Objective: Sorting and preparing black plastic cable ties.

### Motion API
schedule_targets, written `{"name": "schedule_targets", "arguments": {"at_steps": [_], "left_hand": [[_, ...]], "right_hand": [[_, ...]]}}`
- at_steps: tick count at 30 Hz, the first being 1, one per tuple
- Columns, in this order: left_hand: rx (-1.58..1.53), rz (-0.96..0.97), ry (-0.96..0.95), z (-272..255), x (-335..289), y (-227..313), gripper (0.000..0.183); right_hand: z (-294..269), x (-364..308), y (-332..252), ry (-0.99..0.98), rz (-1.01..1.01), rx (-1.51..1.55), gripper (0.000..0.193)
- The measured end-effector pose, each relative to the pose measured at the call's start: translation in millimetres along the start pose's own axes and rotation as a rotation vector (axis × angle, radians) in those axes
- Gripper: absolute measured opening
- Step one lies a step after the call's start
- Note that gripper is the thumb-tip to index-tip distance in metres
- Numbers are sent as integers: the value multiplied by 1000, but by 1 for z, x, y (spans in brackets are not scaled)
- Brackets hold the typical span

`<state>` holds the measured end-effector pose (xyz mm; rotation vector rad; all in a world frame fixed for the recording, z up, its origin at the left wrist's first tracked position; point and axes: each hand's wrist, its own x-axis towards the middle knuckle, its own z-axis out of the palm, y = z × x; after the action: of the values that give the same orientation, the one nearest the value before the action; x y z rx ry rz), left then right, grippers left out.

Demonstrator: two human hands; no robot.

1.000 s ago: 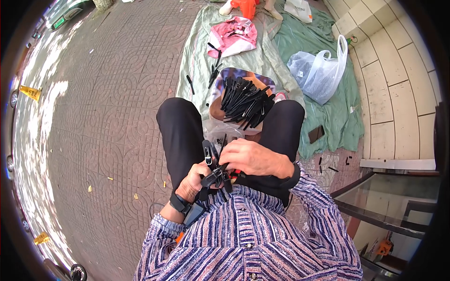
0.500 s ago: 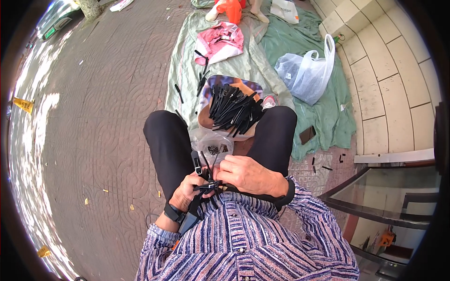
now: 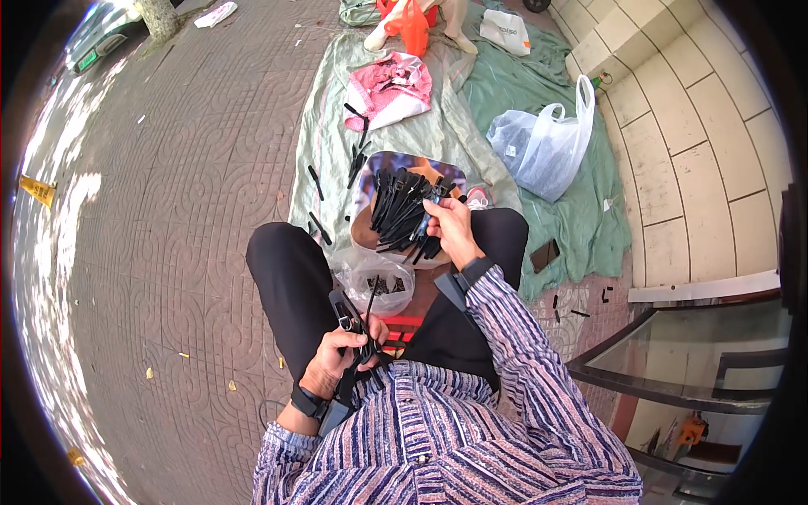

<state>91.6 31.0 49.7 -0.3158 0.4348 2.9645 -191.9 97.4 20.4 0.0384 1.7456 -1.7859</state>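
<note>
Reaching forward, the right hand (image 3: 450, 227) pinches one black strip (image 3: 427, 220) at the near edge of the pile of black strips (image 3: 402, 210); fingers closed on it, thumb and forefinger together. The pinched strip's long axis runs roughly up-down in the view, tilted slightly, its upper end pointing away from the person. The pile lies on a round tray (image 3: 370, 172) with a bluish rim, and most strips in it lie parallel, long axes slanting from lower left to upper right.

The left hand (image 3: 341, 358) sits low by the lap, clamped around a bundle of black strips (image 3: 353, 337). That bundle stands nearly upright in the fist, upper ends pointing away from the body, lower ends fanning out below the fingers. Both wrists carry dark bands. The two hands are well apart.

Between the knees, just below the tray, a clear plastic bag (image 3: 379, 282) holds small dark pieces; what they are cannot be told.

Surface: tray rests on a pale green tarp (image 3: 328, 160) spread over patterned brick paving (image 3: 185, 210). Loose black strips lie scattered on the tarp left of the tray. Farther off on the tarp: a pink cloth (image 3: 391, 84), an orange bag (image 3: 414, 25), a white plastic bag (image 3: 543, 143). A dark phone (image 3: 545, 255) lies on a darker green sheet near the right knee. Setting is outdoors, with a tiled beige wall (image 3: 682, 143) at right and a glass panel (image 3: 699, 353) at lower right. Sun dapples the paving at left.
</note>
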Motion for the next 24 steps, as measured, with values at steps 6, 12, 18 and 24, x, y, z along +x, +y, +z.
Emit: {"name": "schedule_targets", "arguments": {"at_steps": [6, 12, 18, 24], "left_hand": [[-6, 31, 28, 2, -2, 0, 23], [54, 33, -12, -3, -1, -1, 32], [100, -38, 44, -2, -4, -3, 39], [135, -78, -3, -1, -5, -2, 39]], "right_hand": [[17, 19, 19, 112, 23, 19, 31], [6, -49, -1, -263, -144, -116, 24], [28, -135, -25, -858, -948, -822, 22], [25, -140, -30, -1013, -1194, -1131, 30]]}}
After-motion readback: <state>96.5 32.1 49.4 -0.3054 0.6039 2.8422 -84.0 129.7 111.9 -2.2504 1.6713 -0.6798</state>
